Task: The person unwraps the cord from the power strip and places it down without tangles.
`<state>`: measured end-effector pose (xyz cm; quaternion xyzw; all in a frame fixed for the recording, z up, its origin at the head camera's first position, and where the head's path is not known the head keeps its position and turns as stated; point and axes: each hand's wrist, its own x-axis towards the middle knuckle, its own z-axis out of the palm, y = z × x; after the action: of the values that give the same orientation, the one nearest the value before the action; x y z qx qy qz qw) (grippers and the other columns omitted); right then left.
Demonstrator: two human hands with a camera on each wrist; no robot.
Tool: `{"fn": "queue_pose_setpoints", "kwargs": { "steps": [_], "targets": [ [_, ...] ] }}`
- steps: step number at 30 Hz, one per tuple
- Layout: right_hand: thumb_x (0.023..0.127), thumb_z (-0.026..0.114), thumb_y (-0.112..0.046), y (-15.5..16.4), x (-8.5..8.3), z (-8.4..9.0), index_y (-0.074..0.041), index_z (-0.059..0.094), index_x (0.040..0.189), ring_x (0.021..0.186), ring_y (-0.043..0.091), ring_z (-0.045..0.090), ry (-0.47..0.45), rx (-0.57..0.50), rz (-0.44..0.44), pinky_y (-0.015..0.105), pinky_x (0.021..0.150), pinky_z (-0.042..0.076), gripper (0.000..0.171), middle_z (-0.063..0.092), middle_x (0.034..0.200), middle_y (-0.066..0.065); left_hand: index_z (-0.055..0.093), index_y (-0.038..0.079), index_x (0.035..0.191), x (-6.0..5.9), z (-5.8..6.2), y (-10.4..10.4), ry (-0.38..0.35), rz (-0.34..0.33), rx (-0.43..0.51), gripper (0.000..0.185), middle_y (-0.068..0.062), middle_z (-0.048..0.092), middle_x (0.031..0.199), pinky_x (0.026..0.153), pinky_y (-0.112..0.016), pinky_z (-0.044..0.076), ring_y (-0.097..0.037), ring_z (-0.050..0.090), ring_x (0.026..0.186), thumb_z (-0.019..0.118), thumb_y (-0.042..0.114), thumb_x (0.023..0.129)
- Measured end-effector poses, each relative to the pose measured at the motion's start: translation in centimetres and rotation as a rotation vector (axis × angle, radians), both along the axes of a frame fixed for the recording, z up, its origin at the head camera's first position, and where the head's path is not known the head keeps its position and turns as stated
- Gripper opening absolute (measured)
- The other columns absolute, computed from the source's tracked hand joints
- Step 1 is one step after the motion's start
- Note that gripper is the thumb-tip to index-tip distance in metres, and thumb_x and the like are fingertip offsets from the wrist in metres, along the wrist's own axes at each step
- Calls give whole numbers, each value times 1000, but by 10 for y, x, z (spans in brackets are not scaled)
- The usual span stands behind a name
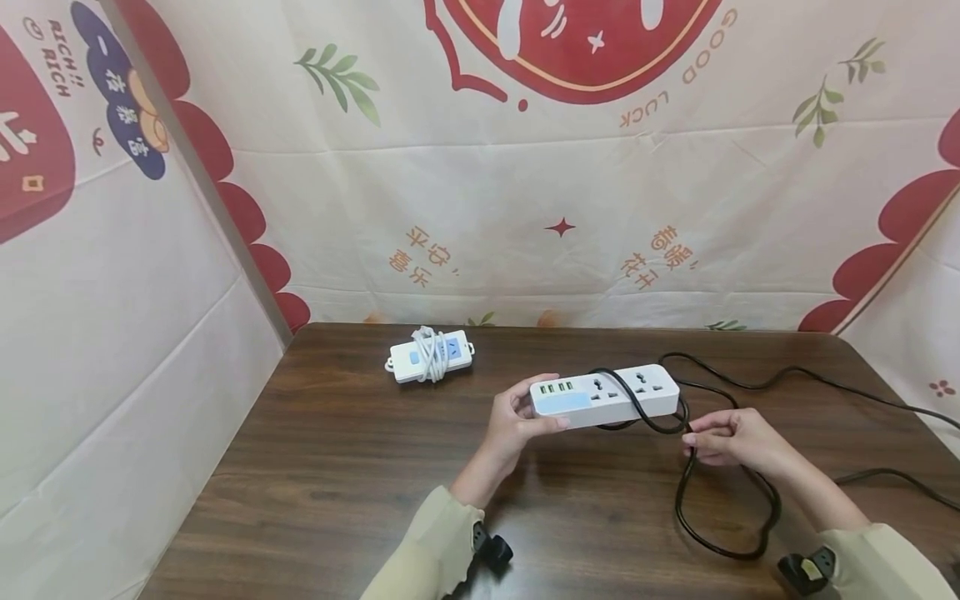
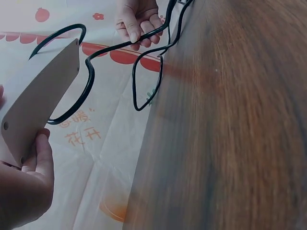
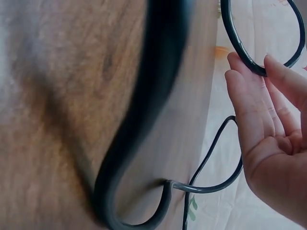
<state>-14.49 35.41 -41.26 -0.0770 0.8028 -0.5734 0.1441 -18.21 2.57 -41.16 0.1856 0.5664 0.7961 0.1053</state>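
Note:
A white power strip with several sockets and a pale blue panel is held up over the table, tilted. My left hand grips its left end, thumb on the front side; the strip's plain back faces the left wrist view. Black cord wraps around the strip's right part. Just right of the strip, my right hand pinches the cord between thumb and fingertips, also seen in the right wrist view as a hand at a cord loop. Slack cord hangs in a loop below this hand.
Another white power strip, its white cord bundled around it, lies at the back left of the brown wooden table. More black cord trails off to the right. Printed cloth hangs behind the table and along both sides.

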Motion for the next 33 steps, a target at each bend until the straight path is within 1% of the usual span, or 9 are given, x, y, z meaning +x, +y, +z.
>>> {"fn": "queue_pose_setpoints", "kwargs": {
  "steps": [7,10,14,16,21,23,25,29,33],
  "targets": [
    [87,59,-7,0,-5,7,1,61,97,74,17,67,20,23,-80,34,68,54,13,70,82,10,52,-6,121,0,-2,-4,19,-17,-1,58,-13,62,107,76,-26,50,-14,61,88,67,-9,65],
    [86,61,-8,0,-7,10,1,61,97,72,17,66,15,30,-132,35,68,54,14,70,80,6,53,-5,120,1,-3,-5,20,-24,-8,58,-12,63,106,76,-26,50,-13,61,88,67,-9,65],
    [86,62,-9,2,-10,13,6,59,99,71,17,66,37,39,-185,35,67,54,20,70,79,1,52,-7,120,1,-4,-6,30,-38,-12,58,-12,63,106,76,-25,50,-12,61,88,67,-9,64],
    [86,62,-10,3,-11,15,5,60,99,71,16,66,50,40,-206,34,67,54,20,70,79,-1,52,-7,120,1,-5,-6,36,-42,-14,58,-13,63,106,76,-25,50,-11,61,87,66,-10,64],
    [86,61,-7,5,-11,18,-9,64,94,73,14,67,75,-23,-236,32,64,54,10,70,80,-1,52,-8,120,1,-6,-8,45,-56,-26,58,-15,63,107,76,-26,50,-11,61,87,67,-10,64],
    [86,61,-5,6,-10,19,-14,66,91,74,13,67,79,-64,-238,31,64,54,12,70,79,-1,52,-8,120,2,-6,-8,47,-65,-33,58,-15,63,108,76,-26,50,-11,61,87,67,-9,64],
    [86,60,-3,7,-10,21,-16,67,90,75,12,67,82,-96,-241,30,64,54,14,70,80,-1,52,-8,120,2,-6,-8,50,-74,-37,57,-15,63,108,75,-25,50,-11,61,88,67,-9,64],
    [85,63,-7,16,-15,17,-13,67,91,77,14,67,100,-95,-255,29,63,54,10,71,81,2,52,-9,120,3,-6,-7,51,-95,-48,58,-16,62,108,73,-24,50,-10,61,86,67,-10,64],
    [83,67,-15,34,-24,4,-11,66,96,81,17,67,112,-76,-287,32,65,54,14,71,85,6,53,-8,120,4,-6,-6,43,-111,-61,57,-17,63,108,73,-23,50,-10,62,85,67,-11,64]
  ]
}}
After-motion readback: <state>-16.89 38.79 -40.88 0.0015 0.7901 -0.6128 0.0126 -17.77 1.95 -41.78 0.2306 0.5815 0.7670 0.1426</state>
